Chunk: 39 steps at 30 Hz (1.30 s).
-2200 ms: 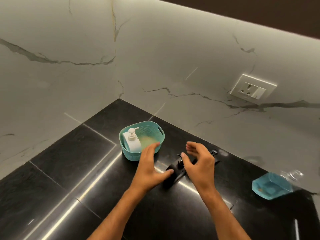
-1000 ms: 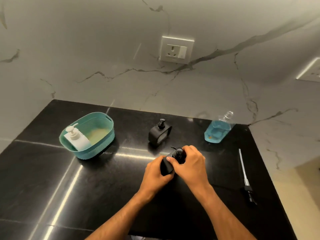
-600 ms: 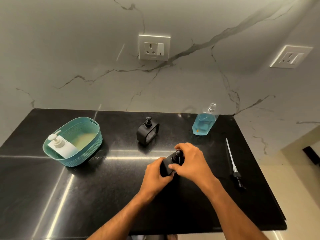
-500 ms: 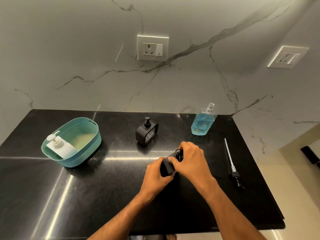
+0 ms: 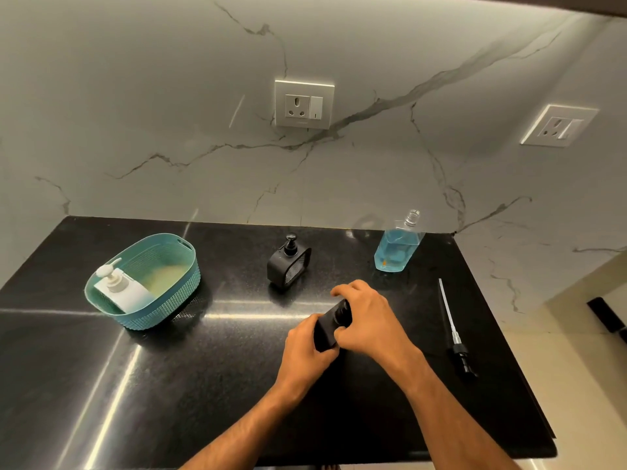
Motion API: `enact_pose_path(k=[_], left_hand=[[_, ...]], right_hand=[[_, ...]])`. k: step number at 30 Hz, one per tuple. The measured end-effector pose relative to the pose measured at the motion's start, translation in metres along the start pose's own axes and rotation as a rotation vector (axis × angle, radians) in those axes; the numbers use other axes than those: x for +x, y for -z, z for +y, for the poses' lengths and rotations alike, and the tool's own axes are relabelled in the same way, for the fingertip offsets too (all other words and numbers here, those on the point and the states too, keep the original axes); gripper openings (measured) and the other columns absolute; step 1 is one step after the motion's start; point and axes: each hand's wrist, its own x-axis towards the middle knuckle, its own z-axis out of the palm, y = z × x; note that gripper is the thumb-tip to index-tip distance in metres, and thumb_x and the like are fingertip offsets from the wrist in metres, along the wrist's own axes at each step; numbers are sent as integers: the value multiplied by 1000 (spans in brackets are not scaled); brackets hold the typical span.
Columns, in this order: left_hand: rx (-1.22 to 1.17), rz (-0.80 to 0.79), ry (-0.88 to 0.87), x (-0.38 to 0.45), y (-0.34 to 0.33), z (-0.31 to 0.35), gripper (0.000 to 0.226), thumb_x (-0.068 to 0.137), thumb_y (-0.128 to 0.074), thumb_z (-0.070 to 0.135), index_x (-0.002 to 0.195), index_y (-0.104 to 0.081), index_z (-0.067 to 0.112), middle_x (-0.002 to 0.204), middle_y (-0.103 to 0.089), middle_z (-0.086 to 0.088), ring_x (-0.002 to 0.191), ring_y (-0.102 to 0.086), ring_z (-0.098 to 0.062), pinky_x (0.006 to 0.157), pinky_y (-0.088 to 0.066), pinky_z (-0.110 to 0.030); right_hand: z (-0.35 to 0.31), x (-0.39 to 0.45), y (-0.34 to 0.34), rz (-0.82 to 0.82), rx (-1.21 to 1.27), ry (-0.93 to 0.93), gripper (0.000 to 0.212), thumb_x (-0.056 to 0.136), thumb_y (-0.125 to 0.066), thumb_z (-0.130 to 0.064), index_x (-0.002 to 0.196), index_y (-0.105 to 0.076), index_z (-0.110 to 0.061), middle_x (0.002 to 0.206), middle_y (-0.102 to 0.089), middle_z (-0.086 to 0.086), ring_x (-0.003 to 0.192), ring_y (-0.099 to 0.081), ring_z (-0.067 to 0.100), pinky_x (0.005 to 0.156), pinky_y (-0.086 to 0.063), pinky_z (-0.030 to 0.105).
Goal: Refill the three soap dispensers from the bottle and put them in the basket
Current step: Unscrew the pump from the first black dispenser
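A black soap dispenser (image 5: pixel 326 329) stands on the black counter in front of me. My left hand (image 5: pixel 305 351) grips its body from the left, and my right hand (image 5: pixel 368 320) curls over its pump top, hiding most of it. A second black dispenser (image 5: pixel 288 264) stands alone behind it. A white dispenser (image 5: pixel 120 291) lies inside the teal basket (image 5: pixel 176 293) at the left. The clear bottle of blue soap (image 5: pixel 397 247), uncapped, stands at the back right.
A loose pump with a long tube (image 5: pixel 453 329) lies on the counter (image 5: pixel 169 385) to the right, near the right edge. Marble walls with two sockets (image 5: pixel 303 104) rise behind. The counter's front edge runs just below my forearms.
The view swung from the left corner to face the counter squarely. Both hands closed on the near black dispenser, and my right hand has shifted round its pump top.
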Motion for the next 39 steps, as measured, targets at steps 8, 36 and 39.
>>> enact_pose_path(k=[8,36,39], left_hand=[[46,114,-26,-6,-13,-2,27,77,-82,22,94,-62,29,89,-64,15,84,-63,-4,69,-50,-20],[68,87,-38,-2,-18,-20,69,75,-90,43,129,-50,30,120,-50,17,112,-52,-1,95,-45,-18],[79,99,-60,-1,-14,-22,58,80,-88,36,125,-52,33,117,-50,19,111,-53,4,88,-43,-10]], right_hand=[[-1,7,-5,28,-47,-37,32,72,-78,-18,101,-65,-22,100,-55,-5,96,-60,16,74,-46,20],[7,-9,33,231,112,56,54,72,-84,-6,114,-60,-31,94,-61,-17,91,-63,5,84,-57,24],[15,-14,43,255,168,5,52,71,-89,-10,108,-62,-34,92,-62,-18,90,-64,1,81,-51,12]])
